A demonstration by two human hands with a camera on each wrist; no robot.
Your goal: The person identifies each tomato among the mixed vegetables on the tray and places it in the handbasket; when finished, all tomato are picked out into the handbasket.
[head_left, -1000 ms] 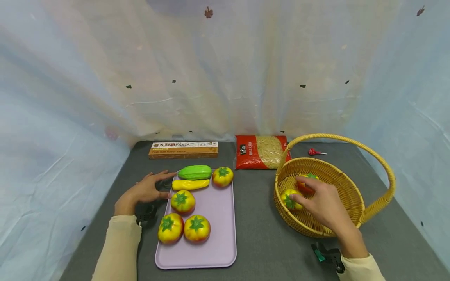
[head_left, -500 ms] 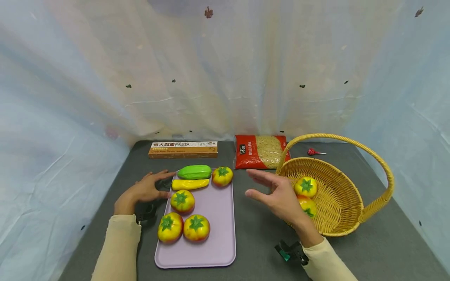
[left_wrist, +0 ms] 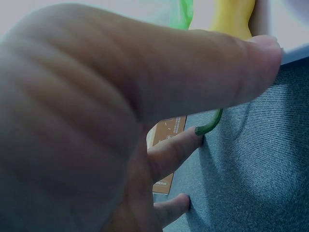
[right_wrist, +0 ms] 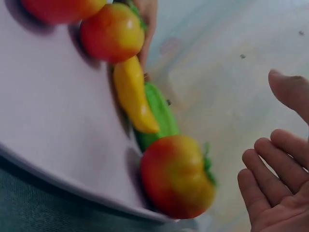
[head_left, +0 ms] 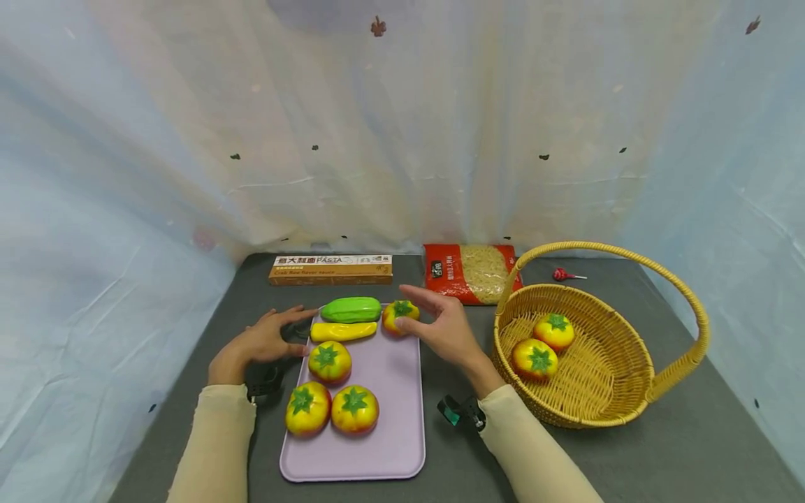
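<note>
In the head view my right hand (head_left: 449, 332) is over the far right corner of the lilac tray (head_left: 397, 426), fingers and thumb spread on either side of a yellow-red tomato (head_left: 391, 320). The right wrist view shows a gap between that tomato (right_wrist: 176, 176) and the fingers. My left hand (head_left: 264, 339) lies at the tray's left edge, fingers extended, thumb by the rim. Near it on the tray are a green ridged vegetable (head_left: 351, 309), a yellow pepper (head_left: 342, 332) and a tomato (head_left: 330, 362). Two more tomatoes, including one at the front left (head_left: 308, 410), sit nearer me.
A yellow wicker basket (head_left: 616, 412) with a tall handle stands on the right, holding two tomatoes (head_left: 534, 360). Behind are a pasta box (head_left: 330, 270), a red bag of pasta (head_left: 481, 272) and a red lollipop (head_left: 561, 274).
My right hand has left the basket and moved left across the table to the tomato at the tray's far right corner. Both tomatoes stay in the basket. My left hand has not moved.
</note>
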